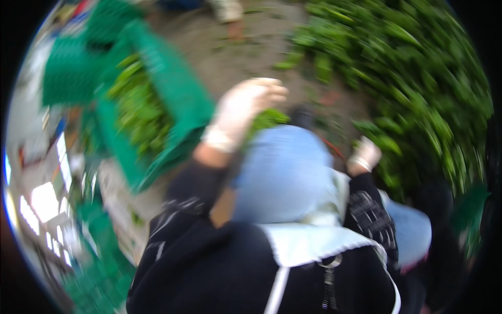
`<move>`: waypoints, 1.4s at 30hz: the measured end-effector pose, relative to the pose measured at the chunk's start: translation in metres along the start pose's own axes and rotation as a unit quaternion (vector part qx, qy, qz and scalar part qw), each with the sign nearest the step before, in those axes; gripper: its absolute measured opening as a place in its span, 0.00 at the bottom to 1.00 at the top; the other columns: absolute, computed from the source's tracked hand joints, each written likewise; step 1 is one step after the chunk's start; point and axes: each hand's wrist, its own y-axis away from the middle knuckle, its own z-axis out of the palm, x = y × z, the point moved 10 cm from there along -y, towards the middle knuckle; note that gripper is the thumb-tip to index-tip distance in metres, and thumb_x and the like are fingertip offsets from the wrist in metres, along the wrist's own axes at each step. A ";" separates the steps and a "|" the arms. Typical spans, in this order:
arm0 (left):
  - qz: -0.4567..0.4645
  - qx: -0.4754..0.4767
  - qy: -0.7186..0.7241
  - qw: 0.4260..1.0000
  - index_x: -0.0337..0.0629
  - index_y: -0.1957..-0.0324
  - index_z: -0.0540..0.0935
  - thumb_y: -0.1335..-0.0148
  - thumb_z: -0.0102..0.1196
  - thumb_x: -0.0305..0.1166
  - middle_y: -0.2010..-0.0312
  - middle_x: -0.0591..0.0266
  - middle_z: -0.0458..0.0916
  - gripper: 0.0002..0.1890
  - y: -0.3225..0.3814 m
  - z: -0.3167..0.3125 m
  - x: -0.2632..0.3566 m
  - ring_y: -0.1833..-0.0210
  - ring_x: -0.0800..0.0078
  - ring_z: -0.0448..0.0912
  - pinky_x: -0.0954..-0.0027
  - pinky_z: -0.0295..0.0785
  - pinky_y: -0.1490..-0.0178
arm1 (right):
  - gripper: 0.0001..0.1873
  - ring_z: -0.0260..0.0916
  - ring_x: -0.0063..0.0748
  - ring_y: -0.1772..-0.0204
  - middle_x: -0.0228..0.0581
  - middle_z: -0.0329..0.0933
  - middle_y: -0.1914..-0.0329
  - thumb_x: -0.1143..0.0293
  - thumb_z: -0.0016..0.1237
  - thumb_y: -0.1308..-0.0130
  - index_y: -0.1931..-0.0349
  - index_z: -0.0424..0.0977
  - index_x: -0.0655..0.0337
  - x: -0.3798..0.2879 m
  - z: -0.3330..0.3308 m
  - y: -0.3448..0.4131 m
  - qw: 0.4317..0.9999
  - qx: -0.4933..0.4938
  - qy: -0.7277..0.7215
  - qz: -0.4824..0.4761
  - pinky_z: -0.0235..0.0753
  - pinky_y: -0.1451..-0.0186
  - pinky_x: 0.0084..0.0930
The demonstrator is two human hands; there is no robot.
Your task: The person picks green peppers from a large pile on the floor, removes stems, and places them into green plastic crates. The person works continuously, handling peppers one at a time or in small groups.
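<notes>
My left hand (249, 106), in a pale thin glove, is raised between a green plastic crate (178, 82) and my denim-covered knee. Leafy greens (270, 119) show just below its fingers; blur hides whether it grips them. The crate stands tilted to my left with a layer of leafy greens (143, 112) inside. My right hand (366, 153), gloved too, is at the edge of a large heap of leafy greens (415, 90) on the right. Its fingers look curled, touching or close to leaves, but the grip is unclear.
More green crates (70, 74) stand behind the filled one, and others (98, 274) are at the lower left. Loose leaves lie scattered on the brown ground (266, 43). Another person's gloved hand or sleeve (227, 10) shows at the top. My knee (284, 172) lies between my hands.
</notes>
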 end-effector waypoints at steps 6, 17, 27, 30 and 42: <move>0.241 0.272 -0.364 0.858 0.36 0.49 0.79 0.34 0.51 0.28 0.52 0.62 0.82 0.14 0.123 -0.086 0.127 0.47 0.73 0.78 0.72 0.69 0.41 | 0.22 0.76 0.54 0.58 0.57 0.79 0.60 0.55 0.53 0.43 0.60 0.79 0.67 0.106 -0.090 -0.005 0.882 0.299 0.034 0.362 0.76 0.53 0.43; -0.152 0.424 -0.638 0.625 0.39 0.39 0.75 0.47 0.61 0.61 0.32 0.41 0.62 0.41 0.156 -0.374 0.206 0.31 0.51 0.64 0.60 0.59 0.29 | 0.60 0.67 0.60 0.36 0.63 0.69 0.38 0.20 0.48 0.57 0.42 0.69 0.73 0.137 -0.058 0.007 0.831 0.020 -0.027 0.555 0.67 0.33 0.48; -0.446 0.085 -0.507 0.733 0.42 0.39 0.76 0.42 0.61 0.50 0.49 0.47 0.81 0.32 0.235 -0.264 0.139 0.55 0.59 0.83 0.70 0.77 0.51 | 0.52 0.71 0.60 0.41 0.63 0.73 0.44 0.29 0.57 0.54 0.46 0.71 0.73 0.135 -0.035 -0.013 0.852 0.040 0.007 0.522 0.70 0.37 0.48; -0.250 0.135 -0.666 0.689 0.45 0.59 0.85 0.36 0.54 0.37 0.66 0.59 0.85 0.11 0.205 -0.306 0.205 0.66 0.68 0.83 0.68 0.76 0.62 | 0.51 0.72 0.60 0.42 0.62 0.74 0.45 0.30 0.57 0.53 0.45 0.70 0.71 0.132 -0.033 -0.014 0.847 0.044 0.014 0.529 0.70 0.38 0.48; -0.116 0.344 -0.875 0.322 0.41 0.52 0.77 0.48 0.62 0.42 0.56 0.50 0.75 0.23 0.091 -0.377 0.253 0.49 0.52 0.73 0.49 0.67 0.46 | 0.40 0.77 0.58 0.51 0.60 0.78 0.51 0.43 0.65 0.53 0.51 0.75 0.71 0.121 -0.029 -0.018 0.875 0.087 -0.083 0.469 0.77 0.46 0.45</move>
